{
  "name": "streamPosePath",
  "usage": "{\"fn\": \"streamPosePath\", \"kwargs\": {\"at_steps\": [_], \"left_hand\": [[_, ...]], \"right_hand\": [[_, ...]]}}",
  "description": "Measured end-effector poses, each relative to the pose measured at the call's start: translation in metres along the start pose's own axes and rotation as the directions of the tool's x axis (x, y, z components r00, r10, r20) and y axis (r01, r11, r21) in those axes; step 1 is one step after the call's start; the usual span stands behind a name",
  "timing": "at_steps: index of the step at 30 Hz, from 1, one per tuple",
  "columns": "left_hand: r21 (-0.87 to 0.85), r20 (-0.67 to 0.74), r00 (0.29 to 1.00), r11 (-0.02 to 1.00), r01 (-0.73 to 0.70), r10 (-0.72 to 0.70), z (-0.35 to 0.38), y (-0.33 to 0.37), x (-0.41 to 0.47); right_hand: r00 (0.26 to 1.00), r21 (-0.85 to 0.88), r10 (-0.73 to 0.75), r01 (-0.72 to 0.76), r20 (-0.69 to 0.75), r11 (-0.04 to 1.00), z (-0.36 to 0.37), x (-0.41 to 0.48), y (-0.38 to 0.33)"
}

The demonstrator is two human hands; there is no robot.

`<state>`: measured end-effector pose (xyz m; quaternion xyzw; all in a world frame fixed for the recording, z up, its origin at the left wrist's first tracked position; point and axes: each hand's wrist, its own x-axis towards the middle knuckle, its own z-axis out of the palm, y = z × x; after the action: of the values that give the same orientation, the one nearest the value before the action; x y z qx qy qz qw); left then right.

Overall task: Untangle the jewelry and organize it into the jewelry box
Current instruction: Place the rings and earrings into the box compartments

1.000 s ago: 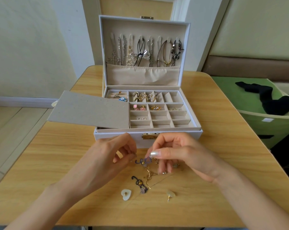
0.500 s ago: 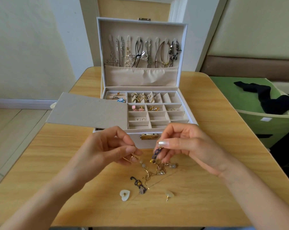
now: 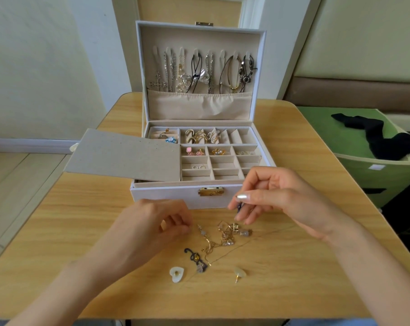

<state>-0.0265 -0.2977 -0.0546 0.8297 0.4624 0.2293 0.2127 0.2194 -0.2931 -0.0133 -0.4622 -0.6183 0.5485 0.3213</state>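
The white jewelry box [image 3: 166, 196] stands open on the wooden table [image 3: 70, 231], with necklaces hanging in its raised lid [image 3: 199, 34] and rings and earrings in its compartments. A tangle of gold chains and earrings [image 3: 225, 236] lies on the table in front of it. My right hand [image 3: 277, 201] pinches a small dark purple earring [image 3: 239, 206] between thumb and forefinger, above the tangle. My left hand [image 3: 150, 229] hovers just left of the tangle with loosely curled fingers, and I see nothing in it.
A grey card cover [image 3: 126, 155] lies over the left half of the tray and sticks out to the left. A dark curly earring [image 3: 195, 256], a white heart piece [image 3: 176, 274] and a pale stud [image 3: 239, 272] lie nearer me. A green bin [image 3: 375, 182] holding black cloth stands right.
My left hand has let go of the gold piece, which now lies on the table. My right hand has pulled the dark earring free and drawn it up and to the right.
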Motion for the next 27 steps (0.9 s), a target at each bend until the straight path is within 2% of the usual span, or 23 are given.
{"fn": "streamPosePath", "kwargs": {"at_steps": [4, 9, 12, 16, 20, 24, 27], "left_hand": [[0.123, 0.064, 0.992, 0.985, -0.120, 0.113, 0.001, 0.001, -0.001], [-0.077, 0.242, 0.945, 0.975, -0.209, 0.222, -0.001, 0.004, -0.001], [-0.066, 0.303, 0.911, 0.960, -0.273, 0.280, 0.005, 0.006, -0.003], [-0.030, 0.299, 0.901, 0.947, -0.321, 0.315, 0.009, 0.006, -0.002], [-0.030, 0.235, 0.918, 0.946, -0.322, 0.320, 0.009, 0.002, -0.001], [-0.078, 0.133, 0.938, 0.947, -0.312, 0.320, 0.006, 0.001, 0.002], [-0.183, 0.075, 0.947, 0.938, -0.293, 0.311, 0.003, 0.004, 0.004]], "right_hand": [[1.000, -0.026, -0.002, 0.001, -0.009, 1.000, 0.003, 0.000, -0.001], [1.000, -0.019, -0.004, 0.003, -0.031, 1.000, 0.004, 0.001, -0.001], [1.000, -0.027, -0.004, 0.003, -0.029, 1.000, 0.004, 0.001, 0.000], [0.999, -0.008, -0.030, 0.030, -0.012, 1.000, 0.002, 0.001, 0.003], [0.995, 0.042, -0.084, 0.086, -0.048, 0.995, 0.001, 0.001, 0.002], [0.989, 0.106, -0.119, 0.129, -0.092, 0.986, 0.001, 0.001, 0.001], [0.989, 0.112, -0.125, 0.134, -0.082, 0.985, 0.000, 0.001, 0.001]]}}
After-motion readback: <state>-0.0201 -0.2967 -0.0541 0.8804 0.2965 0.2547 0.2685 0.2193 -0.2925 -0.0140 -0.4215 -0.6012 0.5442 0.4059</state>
